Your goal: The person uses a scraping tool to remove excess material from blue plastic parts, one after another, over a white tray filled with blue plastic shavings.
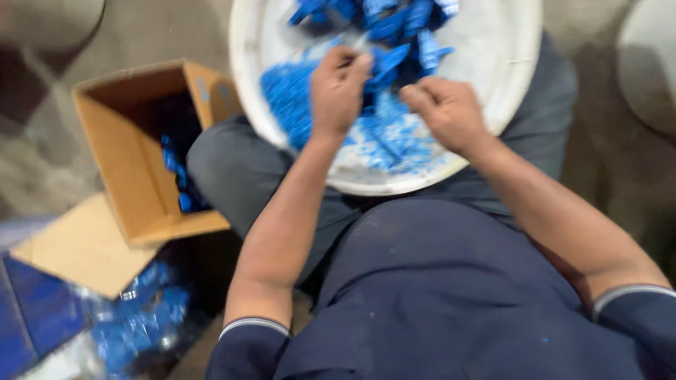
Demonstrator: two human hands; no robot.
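Sorting now: both hands are picking through blue plastic pieces (380, 134) in the white tub (493, 91).
Left hand (338, 88): pinching a piece (blurry).
Right hand (447, 112): curling shut, contents unclear.
Next: needing a careful, firm pinch.
Box (134, 176): sitting left of the left hand.

Dim, soft indoor light with faint shadows; the whole frame is motion-blurred, with corners darkest and nothing sharply focused.
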